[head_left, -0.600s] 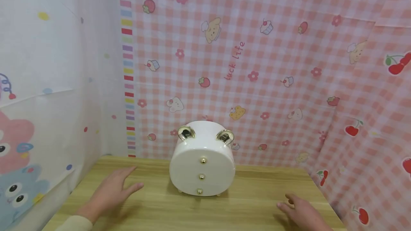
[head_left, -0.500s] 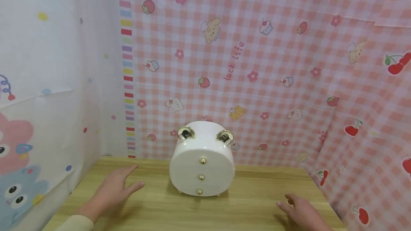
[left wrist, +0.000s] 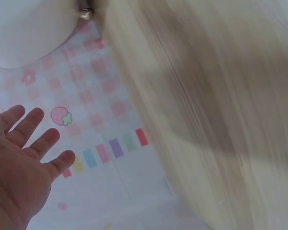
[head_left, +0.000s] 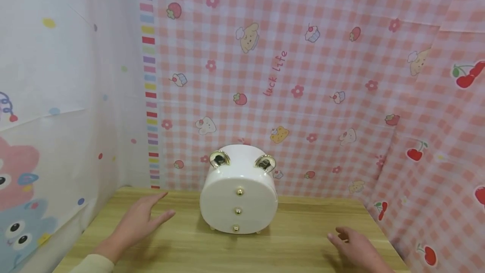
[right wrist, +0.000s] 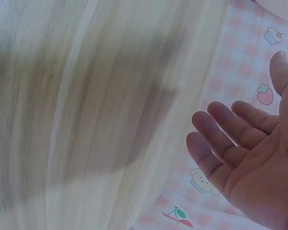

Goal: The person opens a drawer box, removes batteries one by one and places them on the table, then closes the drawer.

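A glossy white rounded box (head_left: 223, 201) stands on the wooden table (head_left: 288, 247), at the middle of the head view. Three gold knobs run down its front, two gold-rimmed ear shapes sit on top, and small feet show below. To its left, my left hand (head_left: 134, 222) hovers with fingers spread, apart from the box and holding nothing. My right hand (head_left: 354, 245) is farther off on the right, fingers loosely bent and nothing in them. The left wrist view catches the lower part of the white box (left wrist: 29, 33). Both palms show bare in the wrist views.
A pink checked cloth (head_left: 303, 66) with printed fruit and animals hangs behind the table and continues down the right side. On the left hangs a white cloth (head_left: 68, 75) with cartoon figures. The table's back edge lies just behind the box.
My left hand has shifted slightly right and up, closer to the box. The right hand has barely moved. The box stays in place; the head view has tilted a little.
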`<action>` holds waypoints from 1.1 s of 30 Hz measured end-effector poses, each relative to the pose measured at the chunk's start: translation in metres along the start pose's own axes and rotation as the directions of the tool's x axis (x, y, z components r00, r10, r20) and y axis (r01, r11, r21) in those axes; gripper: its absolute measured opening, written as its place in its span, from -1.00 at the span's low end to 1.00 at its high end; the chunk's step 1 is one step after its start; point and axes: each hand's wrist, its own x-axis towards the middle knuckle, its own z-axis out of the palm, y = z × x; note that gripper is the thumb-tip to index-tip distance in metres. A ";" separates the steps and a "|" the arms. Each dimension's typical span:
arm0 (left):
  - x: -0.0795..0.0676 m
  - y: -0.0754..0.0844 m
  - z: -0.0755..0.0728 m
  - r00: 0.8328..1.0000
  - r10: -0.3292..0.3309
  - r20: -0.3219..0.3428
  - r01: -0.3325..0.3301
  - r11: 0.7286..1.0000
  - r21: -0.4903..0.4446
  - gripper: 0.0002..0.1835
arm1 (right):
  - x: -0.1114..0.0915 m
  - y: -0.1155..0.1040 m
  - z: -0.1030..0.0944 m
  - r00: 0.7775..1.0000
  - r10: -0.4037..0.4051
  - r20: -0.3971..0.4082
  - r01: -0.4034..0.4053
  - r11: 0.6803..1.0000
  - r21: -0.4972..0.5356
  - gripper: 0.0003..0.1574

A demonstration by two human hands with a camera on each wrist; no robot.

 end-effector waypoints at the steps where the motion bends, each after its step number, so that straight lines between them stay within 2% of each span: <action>1: 0.001 0.001 0.000 1.000 0.002 -0.002 -0.002 1.000 -0.006 -0.23 | -0.001 0.000 0.000 1.000 -0.003 -0.008 0.003 1.000 0.008 -0.04; 5: 0.003 0.006 0.001 1.000 0.005 -0.003 -0.005 1.000 -0.027 -0.22 | -0.002 -0.002 0.001 0.999 -0.026 -0.034 0.027 0.999 0.032 -0.07; 12: 0.008 0.010 0.000 1.000 0.002 -0.001 -0.002 0.999 -0.043 -0.21 | -0.001 -0.009 -0.002 0.999 -0.010 -0.041 0.012 0.999 0.052 -0.02; 25: 0.010 0.015 -0.002 1.000 0.010 -0.013 -0.011 0.997 -0.081 -0.23 | 0.001 -0.011 -0.003 1.000 0.006 -0.006 -0.005 0.998 0.066 0.03; 33: 0.013 0.023 -0.007 1.000 0.008 -0.011 -0.008 0.996 -0.093 -0.25 | 0.000 -0.015 -0.006 0.999 0.040 0.033 -0.043 0.994 0.100 0.07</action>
